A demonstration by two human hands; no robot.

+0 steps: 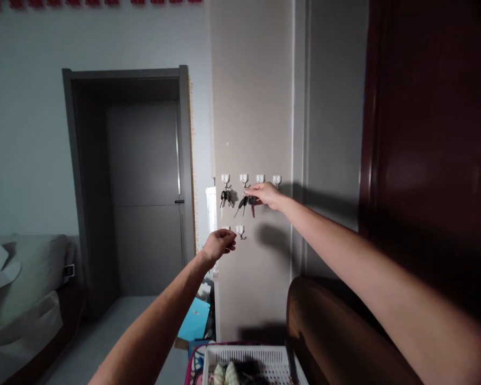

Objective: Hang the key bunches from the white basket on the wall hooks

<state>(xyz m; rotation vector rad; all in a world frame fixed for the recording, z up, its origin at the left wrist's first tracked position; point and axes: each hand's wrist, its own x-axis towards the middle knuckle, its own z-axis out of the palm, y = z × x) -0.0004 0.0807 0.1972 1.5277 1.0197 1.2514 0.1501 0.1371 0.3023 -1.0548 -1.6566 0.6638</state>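
Observation:
White hooks are stuck on a beige wall panel in two rows. My right hand (266,193) reaches up to the top row and is closed on a bunch of dark keys (246,202) hanging under the second hook (244,179). Another bunch of keys (226,197) hangs from the first hook (225,179) to the left. My left hand (218,243) is lower, fingers curled at a lower-row hook (240,231); I cannot see anything in it. The two hooks on the right of the top row (277,180) carry nothing.
A dark wooden door (428,160) stands at the right, a grey doorway (144,198) at the left. A brown chair back (324,321) and a white perforated basket (260,358) with cloth in it sit below. A sofa (20,283) is at the far left.

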